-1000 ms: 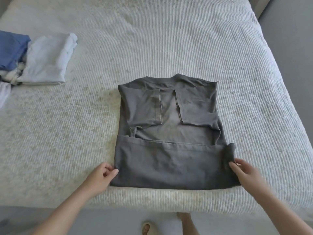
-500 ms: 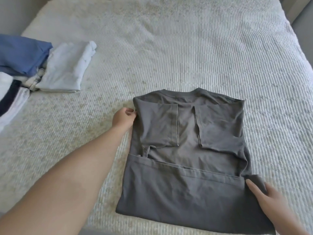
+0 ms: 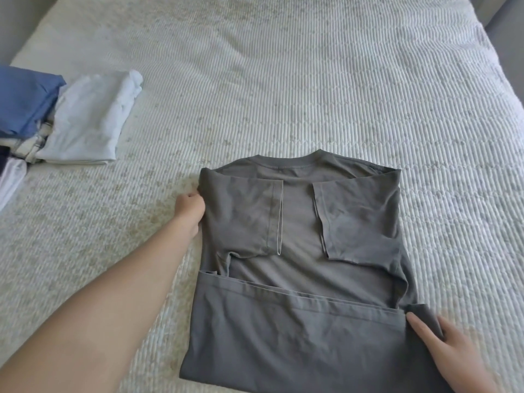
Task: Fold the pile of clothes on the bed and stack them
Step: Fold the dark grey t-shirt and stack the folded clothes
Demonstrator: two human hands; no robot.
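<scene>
A dark grey T-shirt [image 3: 306,279] lies face down on the bed, both sleeves folded inward and its bottom hem folded up over the lower part. My left hand [image 3: 189,209] grips the shirt's upper left edge near the shoulder, fingers curled under the cloth. My right hand [image 3: 450,347] holds the folded-up flap at its right end, thumb on top of the cloth and a bunched corner between thumb and fingers. At the far left sits a stack of folded clothes: a white piece [image 3: 90,120] and a blue piece [image 3: 22,100].
The bed [image 3: 312,80] has a ribbed off-white cover that stretches far beyond the shirt. More folded garments, white and dark [image 3: 8,171], lie at the left edge. A grey wall or floor [image 3: 504,21] shows at the top right corner.
My left hand moved from the shirt's lower left corner up to its upper left shoulder edge. My right hand stayed at the right end of the flap. The view moved closer.
</scene>
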